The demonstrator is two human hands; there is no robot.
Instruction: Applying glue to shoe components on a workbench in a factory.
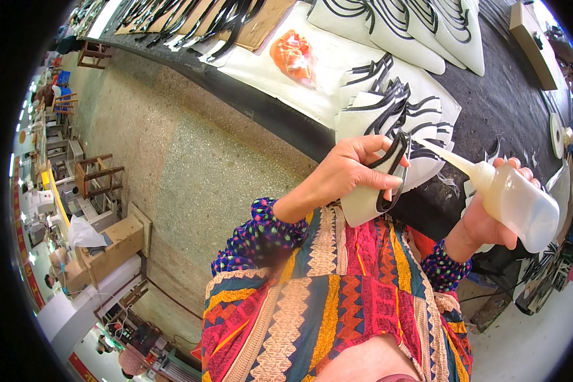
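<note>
My left hand pinches a white sheet piece with black trim between thumb and fingers, in front of my body. Its black strip curves up past my fingertips, with a shiny edge beside it. In my right hand is a translucent squeeze bottle, tilted on its side, with cloudy liquid inside. The bottle's long pale nozzle points left, its tip close to the black strip; whether they touch I cannot tell. Just beyond my left hand lies a pile of similar white pieces with black strips.
A black-covered table spans the far side. On it are larger white panels with black cords, an orange-and-white crumpled bag, black strips on cardboard and a wooden box. Stools stand on the floor at left.
</note>
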